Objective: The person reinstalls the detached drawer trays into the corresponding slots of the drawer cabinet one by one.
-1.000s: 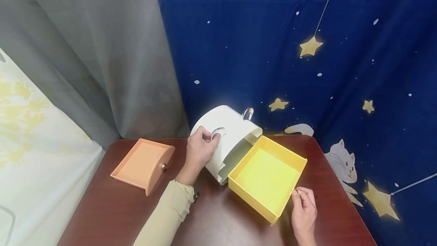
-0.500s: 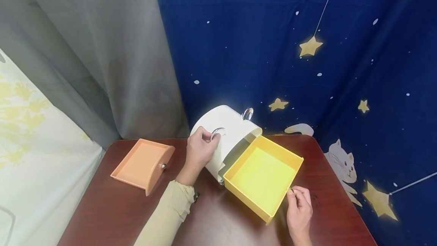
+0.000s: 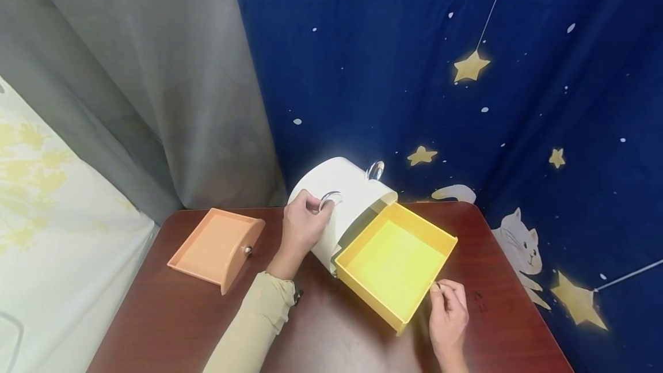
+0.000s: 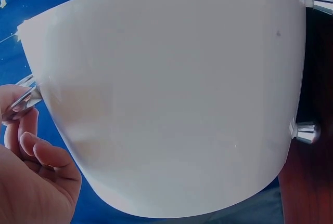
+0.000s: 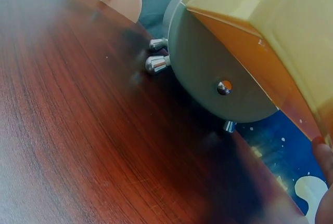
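A white rounded drawer box stands at the back of the table, with shiny silver loops on top. My left hand pinches the nearer silver loop between thumb and fingers. From the box's upper opening a yellow drawer sticks out, its inner end at the opening. My right hand pinches the middle of the drawer's front edge; the fingers largely hide the knob there. Below the yellow drawer, the right wrist view shows a rounded lower front with a silver knob.
An orange drawer with a silver knob lies on the dark red wooden table, left of the box. Small silver feet hold the box off the table. A starry blue curtain hangs behind.
My right hand and the yellow drawer have shifted left, towards the box, and the drawer's inner end has come closer to the opening. The left hand keeps its hold on the loop.
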Demonstrator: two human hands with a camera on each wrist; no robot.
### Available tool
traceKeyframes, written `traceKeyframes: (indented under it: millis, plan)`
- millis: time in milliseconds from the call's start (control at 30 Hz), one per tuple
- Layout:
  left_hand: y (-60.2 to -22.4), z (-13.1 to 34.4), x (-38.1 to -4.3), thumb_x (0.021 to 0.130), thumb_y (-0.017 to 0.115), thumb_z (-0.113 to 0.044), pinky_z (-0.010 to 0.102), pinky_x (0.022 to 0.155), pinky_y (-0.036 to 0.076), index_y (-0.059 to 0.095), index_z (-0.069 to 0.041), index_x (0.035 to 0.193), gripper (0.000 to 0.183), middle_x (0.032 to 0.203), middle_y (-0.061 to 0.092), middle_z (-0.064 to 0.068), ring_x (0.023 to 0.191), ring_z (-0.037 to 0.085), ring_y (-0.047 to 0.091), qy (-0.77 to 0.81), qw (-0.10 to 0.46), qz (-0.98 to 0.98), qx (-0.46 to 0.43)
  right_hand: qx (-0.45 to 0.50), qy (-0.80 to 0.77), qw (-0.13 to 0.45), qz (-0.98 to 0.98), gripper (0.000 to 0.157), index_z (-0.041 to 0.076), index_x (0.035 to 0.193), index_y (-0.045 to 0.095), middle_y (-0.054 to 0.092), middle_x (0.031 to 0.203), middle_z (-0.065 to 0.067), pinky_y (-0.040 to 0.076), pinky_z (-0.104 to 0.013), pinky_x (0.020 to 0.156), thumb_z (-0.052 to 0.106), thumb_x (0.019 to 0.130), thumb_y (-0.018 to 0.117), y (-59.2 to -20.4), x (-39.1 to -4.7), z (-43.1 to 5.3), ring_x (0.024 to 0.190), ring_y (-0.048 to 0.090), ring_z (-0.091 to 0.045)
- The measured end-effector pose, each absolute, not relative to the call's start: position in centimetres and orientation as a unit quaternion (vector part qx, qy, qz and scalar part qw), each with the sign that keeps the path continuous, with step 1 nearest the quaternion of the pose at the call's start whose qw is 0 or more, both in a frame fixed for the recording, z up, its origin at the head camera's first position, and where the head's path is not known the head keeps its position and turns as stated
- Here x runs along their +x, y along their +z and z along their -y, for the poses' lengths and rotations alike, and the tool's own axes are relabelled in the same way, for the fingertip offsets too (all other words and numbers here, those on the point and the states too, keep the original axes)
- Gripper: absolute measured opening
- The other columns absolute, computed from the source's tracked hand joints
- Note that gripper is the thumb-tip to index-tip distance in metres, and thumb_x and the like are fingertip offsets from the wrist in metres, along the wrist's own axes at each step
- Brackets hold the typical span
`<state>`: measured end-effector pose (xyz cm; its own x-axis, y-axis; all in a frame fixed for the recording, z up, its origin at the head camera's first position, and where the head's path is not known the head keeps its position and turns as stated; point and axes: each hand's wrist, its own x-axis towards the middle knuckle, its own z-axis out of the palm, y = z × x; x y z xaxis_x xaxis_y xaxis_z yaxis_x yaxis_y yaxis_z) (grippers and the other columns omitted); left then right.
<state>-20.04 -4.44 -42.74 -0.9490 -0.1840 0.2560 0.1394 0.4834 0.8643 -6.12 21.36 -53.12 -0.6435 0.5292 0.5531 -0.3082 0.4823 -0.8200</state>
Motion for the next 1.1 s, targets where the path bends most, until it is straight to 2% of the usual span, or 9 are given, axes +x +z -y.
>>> traceKeyframes:
  millis: [600, 867, 1100]
  plan:
    - [-42.6, 4.4, -20.0, 0.086, 0.077, -0.034, 0.029, 0.063, 0.055, 0.061, -0.012, 0.086, 0.027, 0.083, 0.071, 0.009, 0.078, 0.022, 0.066, -0.512, 0.15, 0.846, 0.017, -0.112, 0.499, 0.422, 0.748, 0.018, -0.009, 0.073, 0.062, 0.058, 0.094, -0.019, 0.037, -0.001, 0.079, -0.014, 0.089, 0.061, -52.5, -6.0, -20.2, 0.091, 0.052, 0.002]
    - [-42.7, 4.4, -20.0, 0.086, 0.077, -0.034, 0.029, 0.063, 0.054, 0.061, -0.012, 0.086, 0.027, 0.083, 0.071, 0.009, 0.078, 0.022, 0.066, -0.509, 0.152, 0.847, 0.017, -0.138, 0.497, 0.446, 0.732, 0.014, -0.016, 0.077, 0.064, 0.057, 0.093, -0.021, 0.035, -0.001, 0.079, -0.011, 0.09, 0.059, -52.7, -6.1, -19.5, 0.091, 0.05, 0.008]
    - [-42.7, 4.4, -20.0, 0.086, 0.076, -0.033, 0.029, 0.062, 0.053, 0.061, -0.012, 0.083, 0.027, 0.08, 0.072, 0.008, 0.076, 0.022, 0.066, -0.507, 0.164, 0.846, 0.012, -0.173, 0.49, 0.445, 0.73, 0.014, -0.01, 0.078, 0.067, 0.059, 0.095, -0.01, 0.034, -0.002, 0.081, -0.007, 0.091, 0.063, -55.3, -6.9, -20.4, 0.092, 0.048, 0.01]
